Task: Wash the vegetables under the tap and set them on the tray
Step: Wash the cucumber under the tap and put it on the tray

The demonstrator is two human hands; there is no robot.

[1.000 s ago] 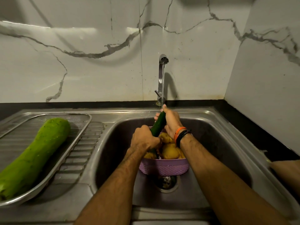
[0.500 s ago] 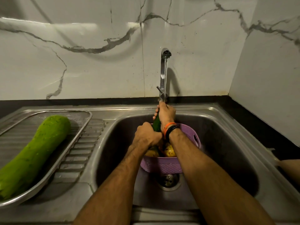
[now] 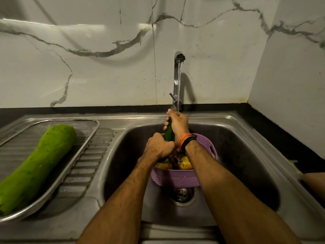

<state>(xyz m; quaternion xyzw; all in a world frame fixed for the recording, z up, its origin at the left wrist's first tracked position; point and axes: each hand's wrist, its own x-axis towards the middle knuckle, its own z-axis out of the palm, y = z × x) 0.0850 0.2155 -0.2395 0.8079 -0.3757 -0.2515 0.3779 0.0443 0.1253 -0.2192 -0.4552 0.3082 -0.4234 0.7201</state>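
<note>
Cucumber [image 3: 169, 132], dark green, held over the sink basin [image 3: 246, 155] at about 12 o'clock from the viewer, tilted, upper end toward the tap [image 3: 177, 80]. Left hand [image 3: 159, 147] has its fingers curled round the lower part; right hand [image 3: 177, 123] has its fingers wrapped round the upper end. Water stream runs from the spout onto the right hand. Orange and black bands [image 3: 187, 140] on the right wrist.

Containers, near to far:
- Drain [image 3: 182, 195] at the basin floor, nearest, just in front of the basket.
- Purple basket [image 3: 175, 179], perforated wall, stands in the basin directly under the hands. Holds yellowish vegetables [image 3: 184, 163]; count cannot be told, both forearms cover most of the opening. Far rim with a handle slot visible at 1 o'clock of the right wrist.
- Metal tray [image 3: 84, 150] on the ribbed drainboard [image 3: 98, 152] at 9 to 10 o'clock, well apart from the basket. Mesh bottom shows at its far end. One large light-green gourd [image 3: 37, 166] lies in it lengthwise, near end cut off by the frame edge.

Surroundings: black counter strip [image 3: 281, 138] round the sink, marble-pattern wall [image 3: 88, 67] behind from 10 to 2 o'clock. Part of another person's arm [image 3: 313, 179] at the 3 o'clock edge, beside the sink rim.
</note>
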